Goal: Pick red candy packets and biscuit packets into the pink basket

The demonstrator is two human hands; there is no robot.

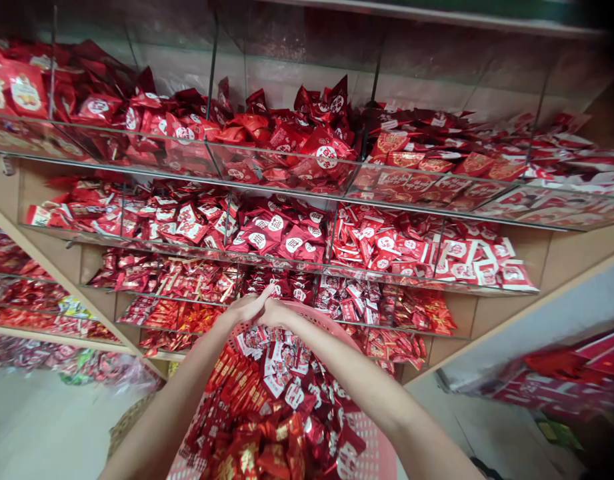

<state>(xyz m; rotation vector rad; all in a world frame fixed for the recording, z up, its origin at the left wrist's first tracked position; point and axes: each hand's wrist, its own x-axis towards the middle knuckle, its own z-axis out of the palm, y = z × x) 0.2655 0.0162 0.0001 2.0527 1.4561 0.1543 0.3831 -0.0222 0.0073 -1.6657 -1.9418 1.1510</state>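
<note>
My left hand (245, 309) and my right hand (277, 313) meet at the far rim of a pink perforated basket (379, 440). Both look closed, the fingers pressed together, with one finger or thumb pointing up. Most fingers are hidden from me, and I cannot make out what they hold. Inside the basket lie red-and-white wrapped packets (287, 363), orange-red stick-shaped packets (244, 380) and red packets with gold print (267, 450). Just beyond my hands, dark red packets with white round labels (300, 295) fill a low shelf compartment.
Tiered shelves with clear dividers (214, 73) hold many red packets, including large bags (327, 150) on the upper tier. A slanting wooden side panel (77, 287) stands left. Bagged packets (77, 357) lie lower left; red and purple packages (561, 373) sit lower right.
</note>
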